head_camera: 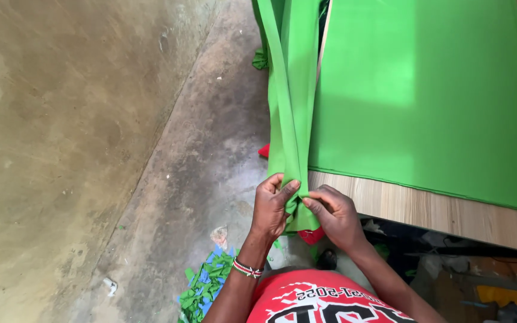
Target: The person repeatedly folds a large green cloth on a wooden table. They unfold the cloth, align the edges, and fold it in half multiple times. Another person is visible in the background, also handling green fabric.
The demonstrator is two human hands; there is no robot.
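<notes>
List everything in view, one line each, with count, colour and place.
Folded cloth strip: one, green, hanging over the table's left edge, its lower end pinched by both hands.
Spread cloth: one, green, flat on the table.
Table: one, light wood grain, right half of view.
Scraps: a pile, green and blue, on the floor by the left forearm.
Red pieces: two showing, under the strip, kind unclear.
Floor: grey concrete, centre.
Wall: tan, stained, left.
Clutter: dark, with something yellow, under the table.
Bracelet: one, beaded, left wrist.
Shirt: red, bottom centre.
Left hand: gripping the strip.
Right hand: gripping the strip.
</notes>
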